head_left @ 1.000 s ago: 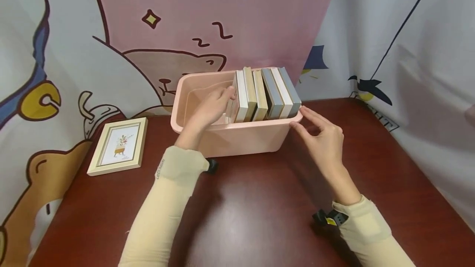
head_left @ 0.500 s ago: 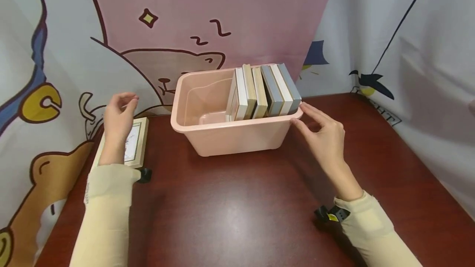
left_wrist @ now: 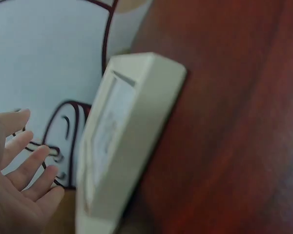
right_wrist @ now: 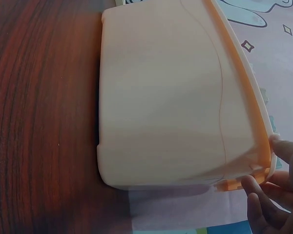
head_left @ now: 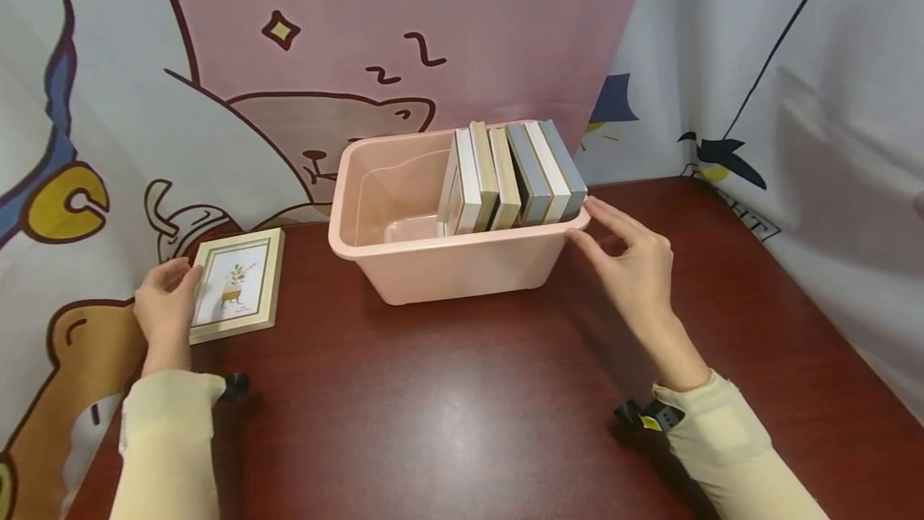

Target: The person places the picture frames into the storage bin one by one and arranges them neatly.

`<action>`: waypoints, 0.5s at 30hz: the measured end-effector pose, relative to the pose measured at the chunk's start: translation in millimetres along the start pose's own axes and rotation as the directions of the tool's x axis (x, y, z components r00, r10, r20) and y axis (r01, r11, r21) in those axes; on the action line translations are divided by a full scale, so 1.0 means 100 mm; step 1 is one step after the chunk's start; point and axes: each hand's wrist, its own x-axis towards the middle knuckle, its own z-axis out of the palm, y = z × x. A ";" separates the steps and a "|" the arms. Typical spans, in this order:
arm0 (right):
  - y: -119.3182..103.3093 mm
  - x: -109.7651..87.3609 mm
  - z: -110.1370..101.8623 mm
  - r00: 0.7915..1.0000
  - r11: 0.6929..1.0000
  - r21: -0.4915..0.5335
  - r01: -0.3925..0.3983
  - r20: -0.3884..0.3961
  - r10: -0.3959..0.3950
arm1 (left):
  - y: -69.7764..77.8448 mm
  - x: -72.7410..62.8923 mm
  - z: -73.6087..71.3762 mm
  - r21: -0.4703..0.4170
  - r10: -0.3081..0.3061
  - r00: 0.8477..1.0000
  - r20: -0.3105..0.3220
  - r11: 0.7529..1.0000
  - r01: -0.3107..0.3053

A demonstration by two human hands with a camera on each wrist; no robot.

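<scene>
A cream picture frame with a plant drawing lies flat on the table at the left. My left hand is at the frame's left edge, and in the left wrist view its fingers are relaxed and hold nothing. A pink plastic bin stands at the back middle. My right hand pinches the bin's front right rim corner; the right wrist view shows fingers round that rim. Inside the bin, several white, cream and blue-grey picture frames stand upright in a row toward the right side.
The bin's left part shows its bare floor. Dark reddish wooden table extends in front. A cartoon-printed cloth hangs behind and along both sides of the table.
My left hand has left the row of frames inside the bin and moved left and down to the frame on the table. My right hand stays at the bin's corner.
</scene>
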 end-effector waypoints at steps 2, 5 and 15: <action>0.00 0.00 0.00 1.000 1.000 0.002 0.003 -0.001 -0.003 | -0.09 0.01 -0.01 0.052 -0.037 0.999 0.027 0.998 0.036; 0.00 0.01 0.00 1.000 1.000 0.003 0.009 -0.002 -0.009 | -0.19 0.03 -0.02 0.112 -0.069 0.996 0.056 0.992 0.062; 0.00 0.01 -0.01 1.000 1.000 0.007 0.002 0.008 -0.002 | -0.35 0.05 -0.11 0.297 -0.056 0.984 0.170 0.955 0.003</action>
